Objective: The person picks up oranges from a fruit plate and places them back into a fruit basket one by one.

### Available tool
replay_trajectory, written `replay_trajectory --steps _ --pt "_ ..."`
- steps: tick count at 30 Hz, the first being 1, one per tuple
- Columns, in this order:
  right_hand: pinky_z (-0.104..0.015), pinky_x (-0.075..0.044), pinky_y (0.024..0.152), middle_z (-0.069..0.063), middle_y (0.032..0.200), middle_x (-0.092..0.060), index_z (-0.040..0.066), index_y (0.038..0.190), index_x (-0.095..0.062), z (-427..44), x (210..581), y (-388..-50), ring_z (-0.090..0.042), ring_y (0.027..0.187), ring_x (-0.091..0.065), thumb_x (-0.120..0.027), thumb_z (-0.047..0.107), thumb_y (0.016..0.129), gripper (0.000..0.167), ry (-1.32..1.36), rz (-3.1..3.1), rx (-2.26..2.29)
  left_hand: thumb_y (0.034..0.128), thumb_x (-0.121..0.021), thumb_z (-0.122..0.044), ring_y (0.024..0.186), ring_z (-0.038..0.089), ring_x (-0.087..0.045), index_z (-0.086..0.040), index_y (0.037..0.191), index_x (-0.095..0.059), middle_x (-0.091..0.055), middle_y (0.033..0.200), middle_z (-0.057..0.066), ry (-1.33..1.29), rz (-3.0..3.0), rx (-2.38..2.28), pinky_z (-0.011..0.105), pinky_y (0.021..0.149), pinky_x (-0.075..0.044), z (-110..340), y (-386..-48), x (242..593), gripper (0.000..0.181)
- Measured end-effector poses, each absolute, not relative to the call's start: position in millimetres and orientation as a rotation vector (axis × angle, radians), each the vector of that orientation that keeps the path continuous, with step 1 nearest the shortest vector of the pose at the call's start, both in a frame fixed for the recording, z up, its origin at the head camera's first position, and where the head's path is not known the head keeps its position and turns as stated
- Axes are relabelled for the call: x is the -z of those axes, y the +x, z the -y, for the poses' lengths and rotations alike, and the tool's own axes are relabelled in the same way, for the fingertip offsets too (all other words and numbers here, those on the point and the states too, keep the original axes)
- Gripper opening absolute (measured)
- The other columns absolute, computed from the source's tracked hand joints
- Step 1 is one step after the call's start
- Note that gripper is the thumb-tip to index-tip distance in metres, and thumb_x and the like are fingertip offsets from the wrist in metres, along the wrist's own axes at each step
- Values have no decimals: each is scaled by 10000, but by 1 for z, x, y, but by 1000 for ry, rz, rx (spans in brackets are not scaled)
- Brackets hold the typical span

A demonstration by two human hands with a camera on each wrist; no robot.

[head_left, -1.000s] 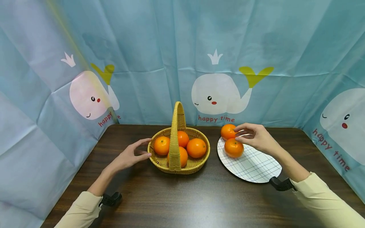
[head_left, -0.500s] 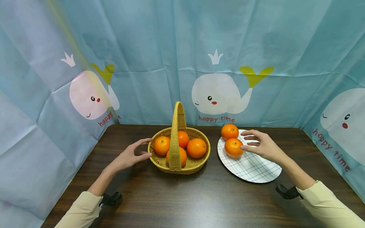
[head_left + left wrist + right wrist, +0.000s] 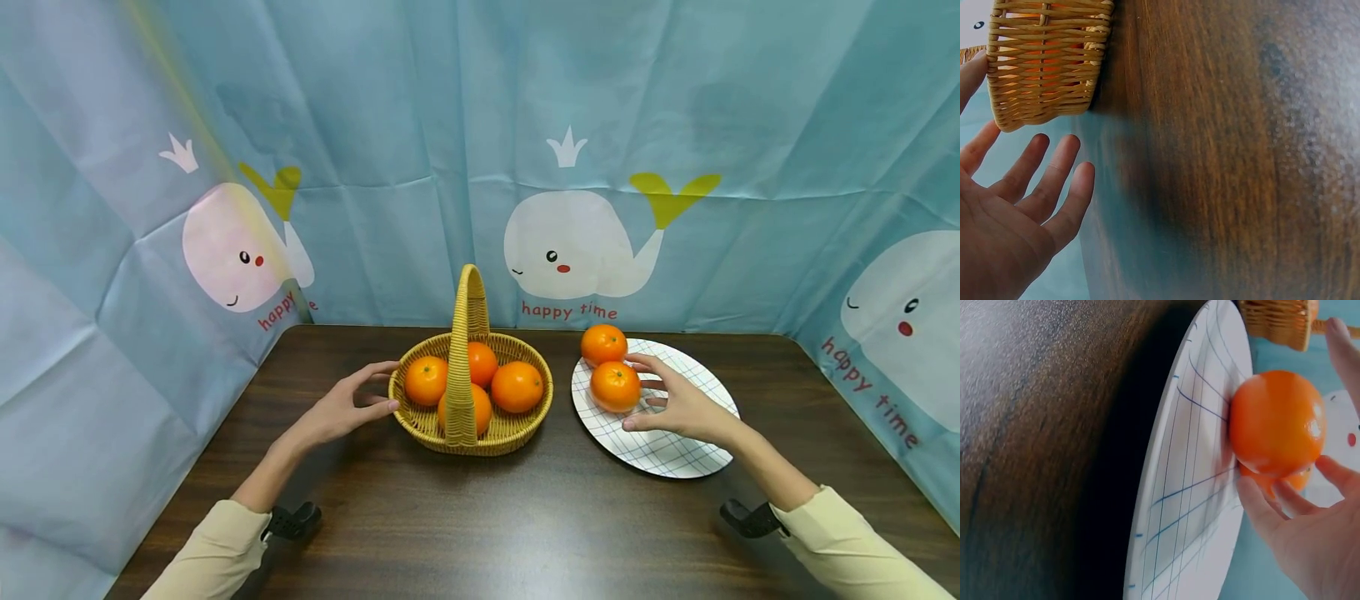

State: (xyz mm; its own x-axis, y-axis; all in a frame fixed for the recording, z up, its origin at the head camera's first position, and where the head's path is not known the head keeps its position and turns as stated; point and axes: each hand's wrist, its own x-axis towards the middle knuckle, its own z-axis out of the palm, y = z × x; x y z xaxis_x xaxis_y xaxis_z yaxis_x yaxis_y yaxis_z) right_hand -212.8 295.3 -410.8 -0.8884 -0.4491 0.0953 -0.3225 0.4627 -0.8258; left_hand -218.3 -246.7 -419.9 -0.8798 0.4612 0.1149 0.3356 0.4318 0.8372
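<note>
A yellow wicker basket (image 3: 471, 446) with a tall handle holds several oranges (image 3: 517, 387). My left hand (image 3: 339, 410) is at its left side, thumb and index finger touching the rim, the other fingers spread and loose in the left wrist view. On a white plate (image 3: 667, 454) with a blue grid, a front orange (image 3: 616, 387) and a back orange (image 3: 604, 345) lie close together at the left edge. My right hand (image 3: 682, 406) curves around the front orange's right side, thumb toward me and apart from it. The right wrist view shows the fingertips (image 3: 1249, 486) close to it; contact is unclear.
Everything stands on a dark wooden table (image 3: 480, 525). A blue curtain (image 3: 390, 167) printed with whales hangs right behind the table and along both sides. The basket's handle (image 3: 461, 358) arches high over the fruit.
My right hand has drawn back from above the front orange, then come lower beside its right side, thumb moving nearer to me. My left hand, the basket and the oranges have stayed put.
</note>
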Motion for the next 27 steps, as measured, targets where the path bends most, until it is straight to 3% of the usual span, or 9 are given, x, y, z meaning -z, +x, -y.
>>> replay_trajectory --steps 8,15,22,27 --pt "-538 -518 916 -284 1404 -470 41 1497 -415 -293 418 -218 -520 1183 -559 -898 180 803 857 -647 -2661 1377 993 -694 -164 1155 438 -608 -52 1525 -414 -471 1440 262 699 -2536 -1427 431 920 -545 247 -218 420 612" --pt "-451 -570 847 -276 1297 -548 37 1413 -510 -288 423 -222 -472 1062 -636 -890 75 791 731 -672 -2749 1370 990 -695 -155 1166 453 -594 -57 1522 -416 -465 1442 259 705 -2530 -1440 420 922 -545 247 -218 419 609" --pt "-403 -589 808 -235 1273 -578 32 1377 -549 -286 420 -222 -424 1033 -645 -913 62 752 724 -734 -2789 1336 992 -692 -149 1160 442 -603 -57 1526 -409 -455 1445 268 705 -2511 -1456 395 903 -555 248 -218 419 611" --pt "-431 -587 811 -222 1267 -572 38 1386 -543 -286 412 -222 -416 1039 -645 -909 62 758 728 -771 -2770 1378 995 -689 -158 1177 458 -585 -68 1525 -413 -457 1442 261 706 -2504 -1465 406 922 -545 249 -219 421 604"
